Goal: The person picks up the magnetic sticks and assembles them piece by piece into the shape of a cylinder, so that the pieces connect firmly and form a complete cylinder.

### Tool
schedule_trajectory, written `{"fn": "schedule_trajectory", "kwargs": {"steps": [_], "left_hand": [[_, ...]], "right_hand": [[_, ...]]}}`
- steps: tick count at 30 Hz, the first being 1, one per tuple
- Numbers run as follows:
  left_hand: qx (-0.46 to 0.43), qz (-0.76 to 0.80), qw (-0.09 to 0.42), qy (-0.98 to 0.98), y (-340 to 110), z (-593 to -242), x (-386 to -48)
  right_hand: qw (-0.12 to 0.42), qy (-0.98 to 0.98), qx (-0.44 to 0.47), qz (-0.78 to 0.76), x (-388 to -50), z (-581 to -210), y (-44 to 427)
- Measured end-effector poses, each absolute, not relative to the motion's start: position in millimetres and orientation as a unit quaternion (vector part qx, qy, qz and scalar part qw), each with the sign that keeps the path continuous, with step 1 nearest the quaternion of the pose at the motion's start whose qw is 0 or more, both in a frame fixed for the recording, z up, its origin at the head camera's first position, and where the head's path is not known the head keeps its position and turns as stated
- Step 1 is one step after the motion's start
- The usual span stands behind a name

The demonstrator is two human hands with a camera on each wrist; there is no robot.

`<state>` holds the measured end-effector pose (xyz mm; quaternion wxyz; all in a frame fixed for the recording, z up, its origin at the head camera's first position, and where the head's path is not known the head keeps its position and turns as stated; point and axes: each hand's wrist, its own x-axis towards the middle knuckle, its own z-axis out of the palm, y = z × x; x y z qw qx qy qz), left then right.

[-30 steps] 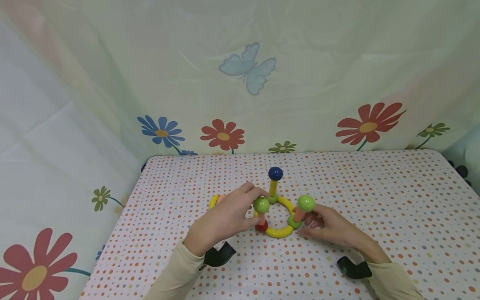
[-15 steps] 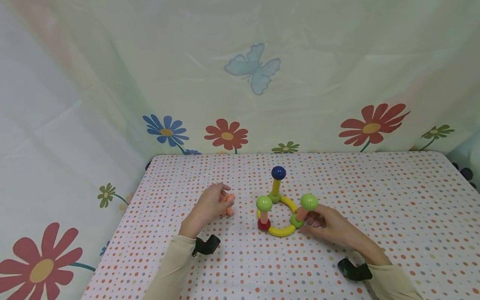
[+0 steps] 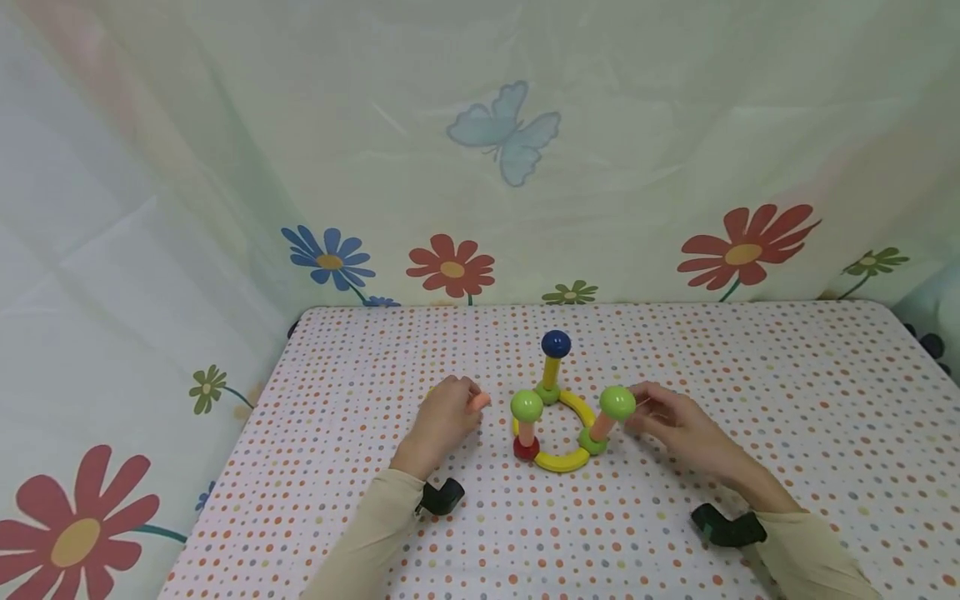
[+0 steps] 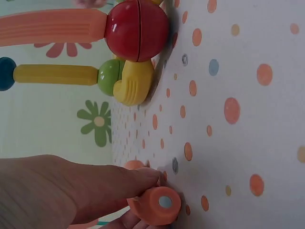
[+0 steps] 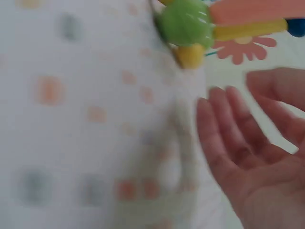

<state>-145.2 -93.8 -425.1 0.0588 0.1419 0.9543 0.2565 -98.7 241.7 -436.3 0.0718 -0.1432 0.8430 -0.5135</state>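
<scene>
A ring of curved yellow pieces (image 3: 564, 462) lies on the table, joined by green balls and a red ball (image 4: 138, 29). Three sticks rise from it, two orange with light green balls (image 3: 527, 406) on top, one yellow with a dark blue ball (image 3: 556, 343). To the left of the ring, my left hand (image 3: 441, 421) pinches an orange piece (image 4: 159, 205) between thumb and fingers, a grey disc showing in its end. Just right of the right-hand stick is my right hand (image 3: 686, 433), its fingers relaxed and holding nothing.
A dotted cloth covers the table (image 3: 375, 350). A flowered curtain (image 3: 615, 167) hangs behind it and along the left. A bit of yellow (image 3: 431, 390) shows behind my left hand. Dark round things (image 3: 932, 345) stand beyond the right edge.
My left hand left the red-ball corner, went left, took hold of an orange piece and came slightly back right. My right hand let go of the right-hand stick and moved a little right.
</scene>
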Motion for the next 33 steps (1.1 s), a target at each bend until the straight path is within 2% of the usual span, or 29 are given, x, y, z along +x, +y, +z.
{"fn": "schedule_trajectory", "kwargs": {"steps": [4, 7, 12, 18, 27, 33], "left_hand": [[0.137, 0.276, 0.066, 0.949, -92.0, -427.3, -147.0], [0.135, 0.309, 0.074, 0.938, -92.6, -428.3, -148.8], [0.148, 0.396, 0.088, 0.902, -89.1, -417.9, -154.8], [0.164, 0.476, 0.095, 0.859, -83.2, -397.5, -165.6], [0.161, 0.57, 0.192, 0.782, -71.7, -368.3, -170.3], [0.151, 0.586, 0.229, 0.763, -70.0, -365.8, -173.7]], "right_hand": [[-0.001, 0.845, -0.168, -0.508, -115.4, -415.4, 235.7], [-0.023, 0.837, -0.209, -0.505, -131.5, -397.4, 223.1], [-0.026, 0.83, -0.281, -0.482, -155.8, -373.5, 200.2], [-0.025, 0.83, -0.316, -0.459, -168.6, -366.0, 184.9], [-0.036, 0.823, -0.323, -0.466, -170.0, -365.5, 183.9], [-0.038, 0.825, -0.331, -0.457, -170.7, -364.1, 185.3]]}}
